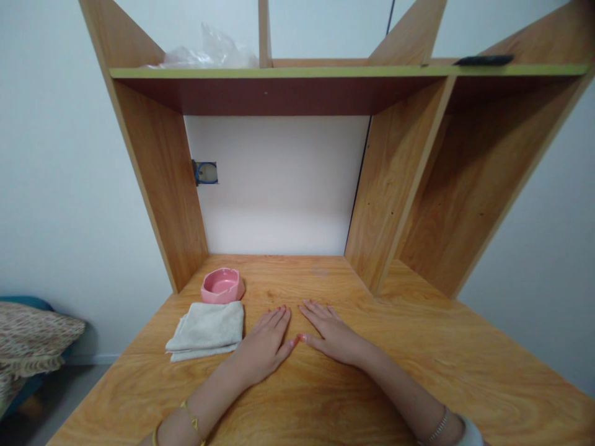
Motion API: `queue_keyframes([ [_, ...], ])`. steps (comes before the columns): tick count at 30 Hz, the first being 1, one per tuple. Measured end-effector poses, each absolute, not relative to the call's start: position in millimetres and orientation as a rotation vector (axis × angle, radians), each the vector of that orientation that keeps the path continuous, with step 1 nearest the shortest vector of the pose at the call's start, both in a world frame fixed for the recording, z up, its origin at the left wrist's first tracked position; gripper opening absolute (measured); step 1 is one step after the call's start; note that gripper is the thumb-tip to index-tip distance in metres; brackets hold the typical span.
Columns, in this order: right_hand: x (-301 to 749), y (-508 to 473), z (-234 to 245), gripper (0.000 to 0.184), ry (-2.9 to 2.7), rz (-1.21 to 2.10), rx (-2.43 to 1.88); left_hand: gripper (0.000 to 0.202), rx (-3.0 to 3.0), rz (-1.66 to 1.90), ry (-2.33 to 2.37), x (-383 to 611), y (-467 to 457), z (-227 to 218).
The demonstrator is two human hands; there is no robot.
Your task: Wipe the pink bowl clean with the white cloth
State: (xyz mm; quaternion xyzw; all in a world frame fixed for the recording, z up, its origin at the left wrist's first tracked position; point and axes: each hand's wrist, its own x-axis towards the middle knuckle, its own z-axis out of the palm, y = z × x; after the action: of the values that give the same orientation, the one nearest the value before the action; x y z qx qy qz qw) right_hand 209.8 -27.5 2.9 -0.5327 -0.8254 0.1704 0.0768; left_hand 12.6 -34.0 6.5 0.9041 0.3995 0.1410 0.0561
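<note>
My left hand [266, 344] lies palm down on the wooden desk [297, 396], fingers stretched out and holding nothing. Flat on the desk to its right rests my right hand [332, 334], also empty, with the fingers extended. The two thumb tips meet or nearly meet between the hands. Just left of my left hand is a folded pale grey cloth [207, 329], its right edge close to my wrist. Behind the cloth stands a pink ashtray [222, 286] with notches in its rim; I see nothing inside it.
A shelf unit [302, 72] with a green front edge rises from the back of the desk. Crumpled clear plastic [211, 52] and a flat black object [484, 60] lie on it. An open socket box [206, 173] shows in the wall. A fringed cover [35, 337] is at far left.
</note>
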Motion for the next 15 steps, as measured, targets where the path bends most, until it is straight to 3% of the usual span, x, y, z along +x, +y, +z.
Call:
queue_keyframes([
  [4, 209, -29, 6, 0.077, -2.483, 0.530, -1.597, 0.039, 2.821, 0.786, 1.388, 5, -25, 30],
  [7, 209, -30, 8, 0.077, -2.478, 0.546, -1.622, 0.036, 2.731, 0.914, 1.903, -16, -16, 51],
  [12, 209, -29, 7, 0.078, -2.469, 0.556, -1.616, 0.041, 2.238, 0.614, 2.666, -69, -5, 71],
  [15, 209, -29, 7, 0.078, -2.476, 0.550, -1.613, 0.055, 1.890, 0.321, 2.653, -97, 4, 65],
])
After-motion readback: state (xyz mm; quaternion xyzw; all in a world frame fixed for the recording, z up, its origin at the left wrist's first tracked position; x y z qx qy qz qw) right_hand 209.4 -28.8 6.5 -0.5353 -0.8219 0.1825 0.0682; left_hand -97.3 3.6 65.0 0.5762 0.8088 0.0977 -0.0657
